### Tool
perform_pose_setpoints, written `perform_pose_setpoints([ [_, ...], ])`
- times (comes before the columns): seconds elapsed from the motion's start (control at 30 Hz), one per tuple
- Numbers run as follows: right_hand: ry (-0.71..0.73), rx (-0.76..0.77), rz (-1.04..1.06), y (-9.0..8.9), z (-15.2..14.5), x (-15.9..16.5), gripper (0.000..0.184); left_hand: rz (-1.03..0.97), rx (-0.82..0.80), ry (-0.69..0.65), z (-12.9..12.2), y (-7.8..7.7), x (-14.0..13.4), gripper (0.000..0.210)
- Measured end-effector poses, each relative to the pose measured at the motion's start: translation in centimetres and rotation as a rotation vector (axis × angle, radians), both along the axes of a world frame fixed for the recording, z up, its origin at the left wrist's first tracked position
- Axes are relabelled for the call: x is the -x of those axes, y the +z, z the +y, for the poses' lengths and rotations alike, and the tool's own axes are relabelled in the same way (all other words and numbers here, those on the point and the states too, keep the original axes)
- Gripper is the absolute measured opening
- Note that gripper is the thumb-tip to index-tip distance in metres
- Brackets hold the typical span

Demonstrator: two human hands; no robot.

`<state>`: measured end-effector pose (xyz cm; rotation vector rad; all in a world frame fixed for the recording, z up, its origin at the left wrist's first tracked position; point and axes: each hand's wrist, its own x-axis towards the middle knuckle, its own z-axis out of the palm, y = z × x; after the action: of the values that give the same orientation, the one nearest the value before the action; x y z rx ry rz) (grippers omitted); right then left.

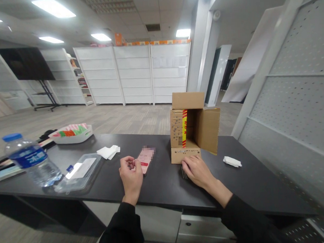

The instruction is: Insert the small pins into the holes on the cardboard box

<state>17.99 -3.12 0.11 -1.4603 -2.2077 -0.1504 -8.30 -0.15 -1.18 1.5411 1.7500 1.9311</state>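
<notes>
My right hand (197,171) rests at the front flap of an open cardboard box (177,129), its fingers drawn together and pointing down at the flap's edge. Several thin metal pins (184,173) show just beside those fingers; whether the hand grips them is not clear. A row of small holes or studs runs along the flap (178,157). My left hand (131,175) is raised over the table with curled fingers and the thumb against them; what they hold, if anything, is hidden. Right beside it lies a phone (145,161) with a pink screen, partly blurred.
On the dark table (161,188) stand a water bottle (33,160), a clear plastic case (82,173) and a white basket (73,137) of colourful packets. White tissues (108,152) lie left of the phone, and another folded tissue (232,161) right of the box. A perforated panel (296,101) borders the right side.
</notes>
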Motion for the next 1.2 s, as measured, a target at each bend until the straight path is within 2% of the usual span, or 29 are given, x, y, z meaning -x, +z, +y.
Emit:
perform_pose_setpoints([
  [0.23,-0.170,0.016,0.483,-0.9,2.0,-1.9,0.035,-0.012,0.000,-0.004,0.1,-0.2,0.0,0.012],
  [0.4,-0.243,-0.011,0.619,-0.6,2.9,-2.3,0.037,-0.018,-0.007,-0.002,0.2,-0.2,0.0,0.011],
  [0.77,-0.311,-0.083,0.360,-0.8,3.2,-2.1,0.037,-0.019,0.005,-0.002,0.1,0.0,0.0,0.011],
  [0.93,-0.268,-0.098,0.256,-0.2,3.3,-1.7,0.031,-0.016,0.006,-0.004,0.1,0.0,0.0,0.011],
  [1.2,-0.286,-0.018,0.203,0.4,3.6,-1.3,0.022,-0.018,-0.011,0.003,0.1,0.0,0.0,0.011],
])
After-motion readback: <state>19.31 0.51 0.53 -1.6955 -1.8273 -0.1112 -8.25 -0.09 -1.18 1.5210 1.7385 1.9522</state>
